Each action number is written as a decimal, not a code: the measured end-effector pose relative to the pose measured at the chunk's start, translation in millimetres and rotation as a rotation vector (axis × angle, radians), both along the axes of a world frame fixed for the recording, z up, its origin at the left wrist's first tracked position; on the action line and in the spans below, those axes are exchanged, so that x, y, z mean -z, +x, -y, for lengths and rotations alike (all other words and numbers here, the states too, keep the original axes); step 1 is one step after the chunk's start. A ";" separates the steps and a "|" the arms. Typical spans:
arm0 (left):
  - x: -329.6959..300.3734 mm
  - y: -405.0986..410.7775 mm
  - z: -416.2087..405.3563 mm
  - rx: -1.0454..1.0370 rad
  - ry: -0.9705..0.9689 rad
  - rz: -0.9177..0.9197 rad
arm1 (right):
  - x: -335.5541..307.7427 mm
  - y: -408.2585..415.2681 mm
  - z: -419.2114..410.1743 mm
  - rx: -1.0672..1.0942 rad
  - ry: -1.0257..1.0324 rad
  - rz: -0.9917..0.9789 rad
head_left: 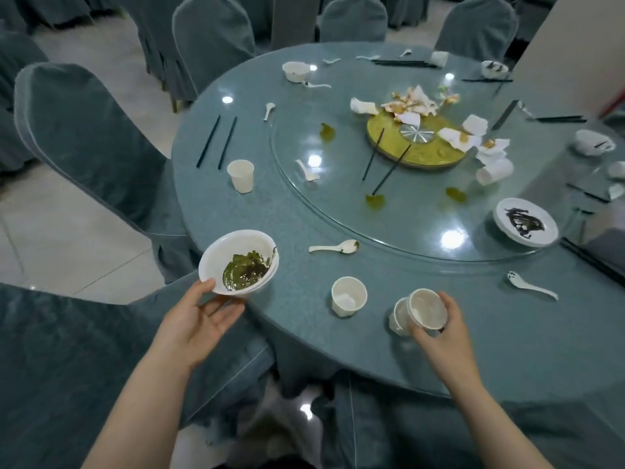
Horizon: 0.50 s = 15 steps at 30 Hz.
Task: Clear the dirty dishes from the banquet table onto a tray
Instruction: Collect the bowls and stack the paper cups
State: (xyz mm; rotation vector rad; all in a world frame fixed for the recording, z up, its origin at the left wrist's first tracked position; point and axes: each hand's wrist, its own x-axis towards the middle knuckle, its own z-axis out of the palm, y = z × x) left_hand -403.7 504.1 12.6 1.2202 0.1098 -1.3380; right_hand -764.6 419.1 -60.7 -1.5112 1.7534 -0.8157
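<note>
My left hand (199, 316) holds a stack of white bowls (238, 262) by the near rim, thumb on top, just off the round table's (304, 214) left edge; the top bowl holds dark green leftovers. My right hand (436, 333) grips a white cup (427, 308) tilted on its side, nested against another cup (399, 316), low over the table's near edge. An upright white cup (348, 296) stands between my hands. A dirty white spoon (334, 247) lies beyond it. No tray is in view.
A glass turntable (389, 204) carries crumpled napkins (473, 137), chopsticks (389, 170), a spoon and a tipped cup. A dirty plate (526, 221), another spoon (531, 286), a cup (240, 176), chopstick pairs (216, 142) and bowls lie around the rim. Covered chairs (84, 140) ring the table.
</note>
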 end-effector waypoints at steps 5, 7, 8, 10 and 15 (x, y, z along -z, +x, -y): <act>3.9 -2.0 17.5 0.088 0.031 -0.002 | 7.5 9.8 0.6 -0.072 0.078 0.004; 4.4 0.8 21.0 0.099 0.026 0.001 | 7.8 15.0 3.9 -0.104 0.073 -0.010; 4.5 2.1 22.3 0.098 0.024 0.000 | 7.4 17.6 5.8 -0.130 0.062 -0.034; 4.0 4.6 22.9 0.087 0.022 -0.005 | 4.8 23.7 9.3 -0.144 0.054 -0.045; 2.9 16.5 14.2 0.049 0.029 -0.006 | -16.6 43.8 21.1 -0.060 -0.126 0.089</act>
